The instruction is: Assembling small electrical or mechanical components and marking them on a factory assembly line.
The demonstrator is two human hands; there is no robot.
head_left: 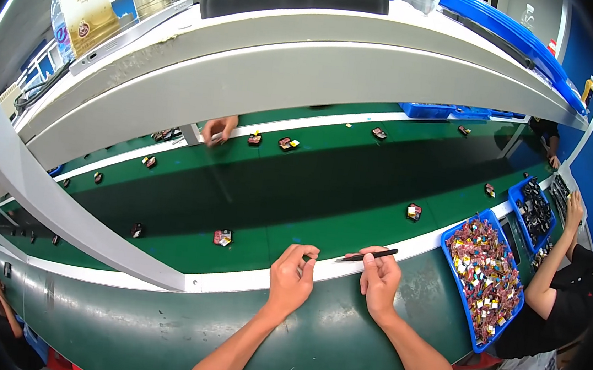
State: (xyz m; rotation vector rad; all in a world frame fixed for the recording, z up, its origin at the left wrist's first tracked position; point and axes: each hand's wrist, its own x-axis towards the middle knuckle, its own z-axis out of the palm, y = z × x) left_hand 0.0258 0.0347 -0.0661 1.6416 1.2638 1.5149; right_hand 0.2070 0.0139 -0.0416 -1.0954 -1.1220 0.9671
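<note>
Near the lower middle of the frame, the right hand point(381, 282) holds a slim black pen-like tool point(375, 255) between thumb and fingers, its tip aimed left and slightly down, its other end reaching out to the right. Those fingers are closed around the tool. To its left, the left hand point(292, 279) is loosely curled, thumb and forefinger close together; whether they pinch something small, I cannot tell. The two hands are apart, above the white strip point(241, 280) between the green worktop point(141, 320) and the green conveyor belt point(307, 222).

Small dark-and-red pieces with pale labels are spread along the belt: one piece point(223, 237) lies left of the left hand, another piece point(414, 212) above and right of the right hand. At right, a blue tray point(459, 295) is heaped with small red, white and yellow pieces; just above it, a second blue tray point(513, 199) holds black parts. Beside them, at the right edge, sits a co-worker in black point(570, 311) with a raised hand. In the upper middle, another person's hand point(220, 130) reaches over the belt's far side, beneath a pale shelf point(308, 61).
</note>
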